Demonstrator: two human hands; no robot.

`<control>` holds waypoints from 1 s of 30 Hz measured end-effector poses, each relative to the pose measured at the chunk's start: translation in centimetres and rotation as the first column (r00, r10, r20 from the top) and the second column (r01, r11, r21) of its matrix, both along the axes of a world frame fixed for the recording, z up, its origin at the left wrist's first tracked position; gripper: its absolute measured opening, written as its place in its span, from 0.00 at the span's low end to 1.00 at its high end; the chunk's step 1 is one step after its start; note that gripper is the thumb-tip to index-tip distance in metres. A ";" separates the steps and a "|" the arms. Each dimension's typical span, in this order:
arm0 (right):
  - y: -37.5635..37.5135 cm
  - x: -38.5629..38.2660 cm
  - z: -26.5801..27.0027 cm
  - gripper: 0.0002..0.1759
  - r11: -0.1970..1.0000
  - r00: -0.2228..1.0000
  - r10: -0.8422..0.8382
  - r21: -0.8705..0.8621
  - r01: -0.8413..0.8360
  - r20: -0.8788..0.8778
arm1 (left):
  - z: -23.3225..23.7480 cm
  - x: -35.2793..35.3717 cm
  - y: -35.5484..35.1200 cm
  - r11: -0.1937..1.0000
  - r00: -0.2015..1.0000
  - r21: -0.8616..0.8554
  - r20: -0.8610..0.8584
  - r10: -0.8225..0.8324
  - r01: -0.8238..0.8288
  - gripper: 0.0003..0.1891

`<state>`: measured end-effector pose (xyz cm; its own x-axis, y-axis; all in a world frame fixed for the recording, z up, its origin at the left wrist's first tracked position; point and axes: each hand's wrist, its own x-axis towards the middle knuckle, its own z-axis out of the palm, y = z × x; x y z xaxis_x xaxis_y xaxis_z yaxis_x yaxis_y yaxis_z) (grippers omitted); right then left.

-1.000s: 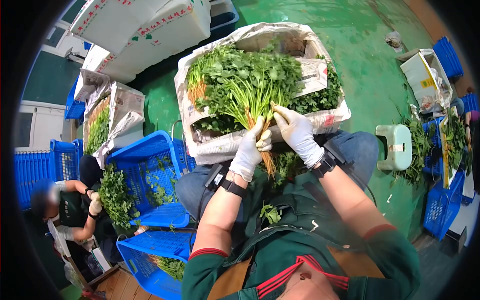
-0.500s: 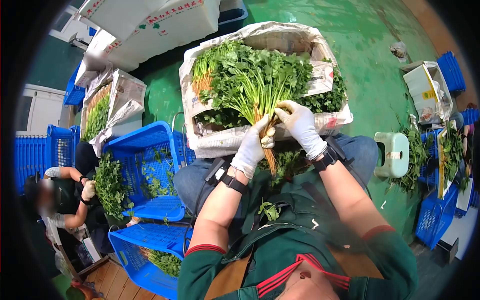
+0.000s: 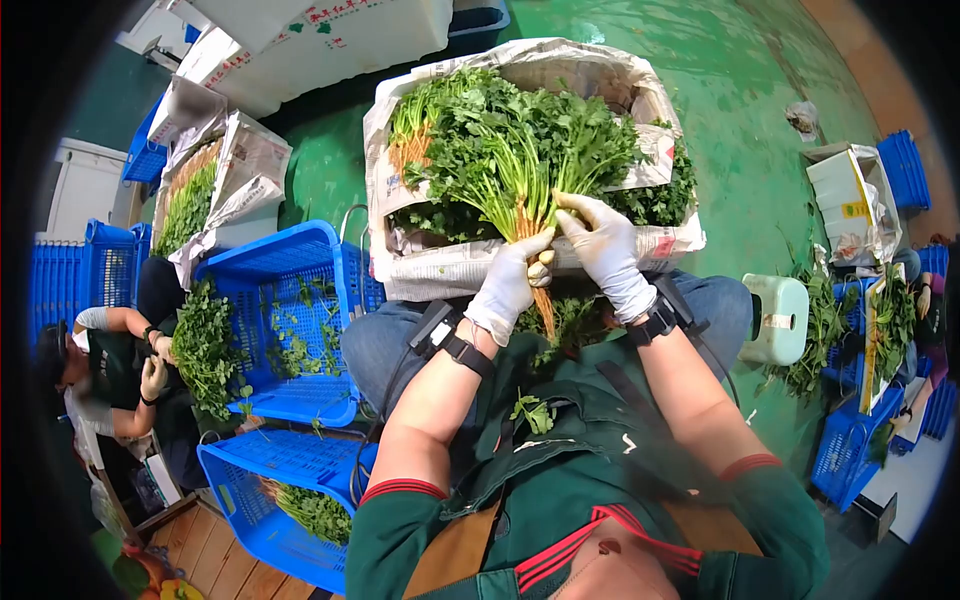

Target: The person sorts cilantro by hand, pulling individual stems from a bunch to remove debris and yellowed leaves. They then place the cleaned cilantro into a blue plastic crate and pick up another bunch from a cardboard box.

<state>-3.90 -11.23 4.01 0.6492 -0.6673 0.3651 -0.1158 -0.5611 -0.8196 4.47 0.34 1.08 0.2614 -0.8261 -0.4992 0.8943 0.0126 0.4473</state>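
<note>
A bunch of coriander (image 3: 530,165), with leafy tops, pale green stems and orange-brown roots, lies fanned over the front rim of a newspaper-lined box (image 3: 440,272). My left hand (image 3: 508,285), in a white glove, is wrapped round the bunch near its roots, which hang down below the fist. My right hand (image 3: 604,250), gloved as well, pinches at the right side of the stems, thumb and forefinger together. Whether it grips a separate stem is too small to tell. More coriander (image 3: 415,130) lies in the box behind the bunch. A loose leaf (image 3: 533,413) rests on my apron.
Left of me stand a blue crate (image 3: 290,400) with scattered leaves and another blue crate (image 3: 290,555) holding greens. A co-worker (image 3: 110,370) handles greens there. A pale stool (image 3: 775,320) stands at right, near more greens (image 3: 812,335). White foam boxes (image 3: 330,50) are at the back.
My left hand keeps its hold on the bunch. My right hand has shifted slightly up along the stems. The co-worker's hands have moved apart at the left, and the view has turned a little.
</note>
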 end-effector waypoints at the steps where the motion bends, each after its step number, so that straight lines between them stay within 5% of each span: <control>1: -0.2 -0.2 -0.3 0.08 0.999 0.999 -0.034 0.032 0.035 -0.034 | -0.1 0.1 0.0 1.000 1.000 -0.002 -0.002 0.007 -0.007 0.04; 5: -0.1 -0.4 1.3 0.14 0.974 0.930 -0.129 0.131 0.183 -0.343 | -1.0 -0.1 -0.1 0.999 0.999 0.050 0.032 -0.013 0.011 0.05; 9: -0.2 1.2 0.9 0.27 0.982 0.759 -0.189 -0.132 0.136 -0.623 | -0.9 -0.6 -0.5 0.990 0.997 0.139 0.070 0.023 -0.033 0.04; 11: -0.6 1.4 -0.2 0.28 0.980 0.786 -0.198 -0.126 0.153 -0.585 | -0.6 -0.3 -0.5 0.988 0.995 0.146 0.092 0.030 -0.043 0.04; 14: -0.7 0.9 0.2 0.21 0.956 0.840 -0.011 0.240 0.168 -0.543 | -1.0 -0.1 -0.2 0.999 1.000 0.032 0.017 0.001 -0.001 0.06; 17: -0.1 0.5 1.1 0.19 0.931 0.885 -0.016 0.316 0.183 -0.465 | -0.4 0.0 -0.3 1.000 0.999 0.018 -0.045 0.008 -0.007 0.06; 21: 1.2 0.5 0.8 0.18 0.983 0.861 -0.143 0.031 0.181 -0.488 | -0.5 0.0 -0.4 1.000 1.000 0.014 -0.025 0.007 -0.006 0.07; 25: 2.3 0.2 -0.4 0.17 0.988 0.931 0.017 0.151 0.041 -0.364 | -1.0 0.2 -0.3 0.999 0.993 -0.039 -0.117 0.008 -0.012 0.07; 30: 2.9 -2.1 1.0 0.16 0.994 0.974 0.108 -0.002 -0.111 -0.198 | -0.6 0.4 -0.2 0.997 0.986 0.003 -0.145 0.077 -0.077 0.08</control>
